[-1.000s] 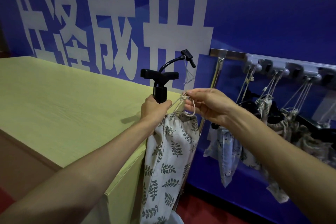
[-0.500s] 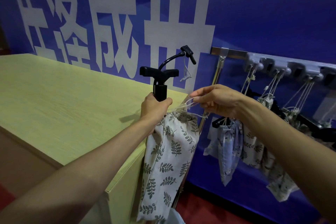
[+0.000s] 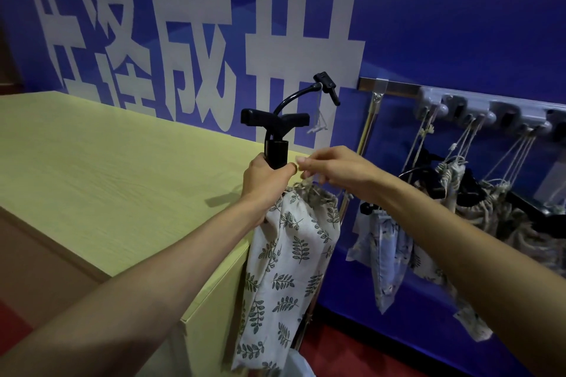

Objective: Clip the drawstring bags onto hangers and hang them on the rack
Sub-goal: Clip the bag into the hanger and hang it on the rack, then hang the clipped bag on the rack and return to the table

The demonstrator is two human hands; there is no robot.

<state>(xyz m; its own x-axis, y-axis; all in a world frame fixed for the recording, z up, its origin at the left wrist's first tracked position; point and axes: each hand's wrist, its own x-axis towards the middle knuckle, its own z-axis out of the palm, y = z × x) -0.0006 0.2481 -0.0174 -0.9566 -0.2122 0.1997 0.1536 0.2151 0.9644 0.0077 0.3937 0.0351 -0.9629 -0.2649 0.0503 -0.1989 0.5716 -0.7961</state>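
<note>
- Yellow-green laminate with a faint wood grain is covering the counter (image 3: 107,177), its flat top and square corner sitting at your left.
- Your left hand (image 3: 263,180) is curling tight round a smooth black plastic shaft (image 3: 276,151) with a T-shaped top and a thin arched hose, right at the bag's mouth.
- Under that hand the leaf-print bag (image 3: 291,269) is hanging beside the counter's corner. It is soft off-white woven cloth, long and narrow, puckering at the top.
- Your right hand (image 3: 340,171) is pinching the thin twisted drawstring (image 3: 315,188) just beside your left thumb, so your two hands are working almost touching.
- I am judging this bag as mid-step: it is not yet hanging on the rack, and I cannot tell whether any clip is gripping the cloth.
- Along the blue wall (image 3: 459,24) the grey rack (image 3: 490,110) is carrying rounded pegs. Several bags (image 3: 389,254) are already dangling there on pale cords, limp and creased, with dark hangers (image 3: 427,156) among them.
</note>
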